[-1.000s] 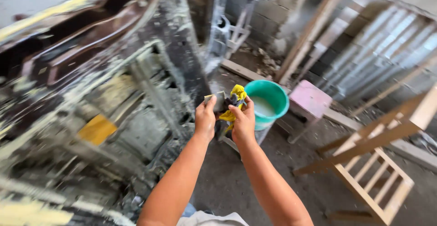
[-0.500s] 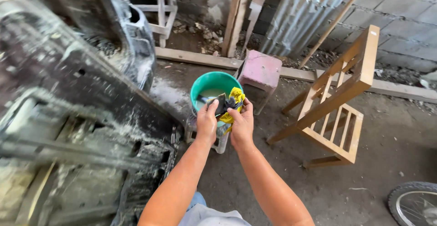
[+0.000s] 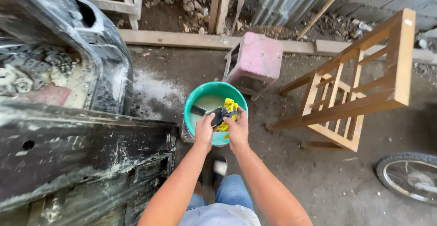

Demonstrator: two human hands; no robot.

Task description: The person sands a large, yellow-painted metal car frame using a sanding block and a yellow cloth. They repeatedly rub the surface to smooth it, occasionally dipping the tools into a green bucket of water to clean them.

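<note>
car body point(image 3: 68, 130) to the left of the hands, sanded and wet | green bucket point(image 3: 195, 99) just beyond and under the hands, part-filled, judged heavy; best lifted by the rim | left hand point(image 3: 204, 132) closed on dark block point(image 3: 217, 115); judged stiff, slippery | right hand point(image 3: 237, 128) pinching yellow rag point(image 3: 229, 109); soft, light

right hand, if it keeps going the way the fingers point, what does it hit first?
The right hand points forward and down over the green bucket. Past the yellow cloth it grips, it would likely meet the pale liquid inside, though depth is unclear.
</note>
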